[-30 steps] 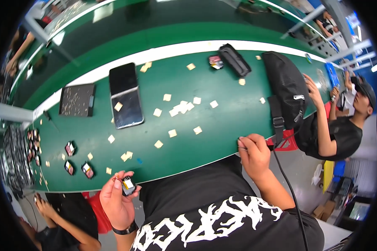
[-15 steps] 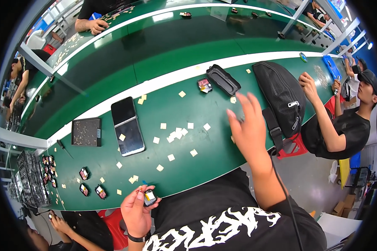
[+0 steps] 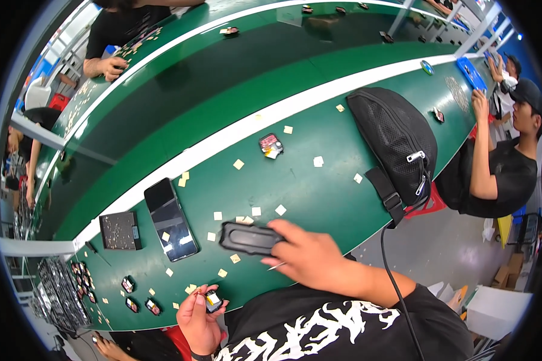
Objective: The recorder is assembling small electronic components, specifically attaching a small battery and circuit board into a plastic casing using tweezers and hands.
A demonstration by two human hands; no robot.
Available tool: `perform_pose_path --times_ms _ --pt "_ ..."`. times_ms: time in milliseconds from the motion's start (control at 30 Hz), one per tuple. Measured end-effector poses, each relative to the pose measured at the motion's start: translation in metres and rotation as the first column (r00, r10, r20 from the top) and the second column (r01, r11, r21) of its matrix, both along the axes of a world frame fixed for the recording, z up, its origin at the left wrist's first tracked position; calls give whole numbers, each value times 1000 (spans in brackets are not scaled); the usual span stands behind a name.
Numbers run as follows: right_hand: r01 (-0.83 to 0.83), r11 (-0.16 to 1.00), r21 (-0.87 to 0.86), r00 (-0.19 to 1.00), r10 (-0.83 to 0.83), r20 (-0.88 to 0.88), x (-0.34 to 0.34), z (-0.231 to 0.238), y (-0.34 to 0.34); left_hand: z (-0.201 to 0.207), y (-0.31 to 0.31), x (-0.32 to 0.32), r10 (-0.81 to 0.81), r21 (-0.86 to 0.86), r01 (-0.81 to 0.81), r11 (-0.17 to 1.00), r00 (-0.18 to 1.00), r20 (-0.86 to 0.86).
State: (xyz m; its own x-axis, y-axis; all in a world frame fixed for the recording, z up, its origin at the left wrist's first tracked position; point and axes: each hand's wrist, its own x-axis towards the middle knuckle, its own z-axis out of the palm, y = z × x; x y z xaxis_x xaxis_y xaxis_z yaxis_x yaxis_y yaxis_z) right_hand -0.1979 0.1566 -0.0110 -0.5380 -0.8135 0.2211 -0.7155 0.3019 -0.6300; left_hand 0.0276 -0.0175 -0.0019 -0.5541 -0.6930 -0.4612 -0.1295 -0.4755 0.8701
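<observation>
My left hand [image 3: 200, 322], near the table's front edge, pinches a small black electronic module [image 3: 213, 300] with a white square and a yellow strip on its face. My right hand [image 3: 314, 256] grips one end of a black oblong plastic case [image 3: 247, 238] with a recessed oval middle. It holds the case over the green table [image 3: 319, 204], to the right of the module and apart from it. A thin pale tip [image 3: 276, 266] shows beneath the right fingers; I cannot make out its kind. Small cream square pads [image 3: 280, 210] lie scattered around the case.
Left of the case lie a dark folding phone [image 3: 171, 219], a black tray [image 3: 119, 231] of small parts and several small modules [image 3: 152, 306]. A similar module [image 3: 271, 146] sits farther back. A black waist bag [image 3: 391, 144] lies at right, near a seated co-worker [image 3: 494, 162].
My right hand has taken hold of the black case from the back of the table and brought it nearer and leftward. My left hand keeps the module. The head view has shifted.
</observation>
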Motion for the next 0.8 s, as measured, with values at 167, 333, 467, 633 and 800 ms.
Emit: perform_pose_path --times_ms 167,333,467,633,800 --pt "-33 999 6 997 33 -74 6 -7 -24 3 -1 -8 -43 -51 46 998 998 46" --pt "-58 996 -74 998 57 -19 8 1 -8 0 5 -10 -16 -69 20 997 998 68" --pt "-177 978 -113 984 175 -28 14 2 43 4 10 -8 16 -77 -11 997 998 58" --pt "-40 988 -149 873 107 475 30 2 95 11 5 4 59 -126 -67 990 996 -61" --pt "145 988 53 872 -153 464 39 -11 135 8 -1 30 184 -160 -215 964 965 -186"
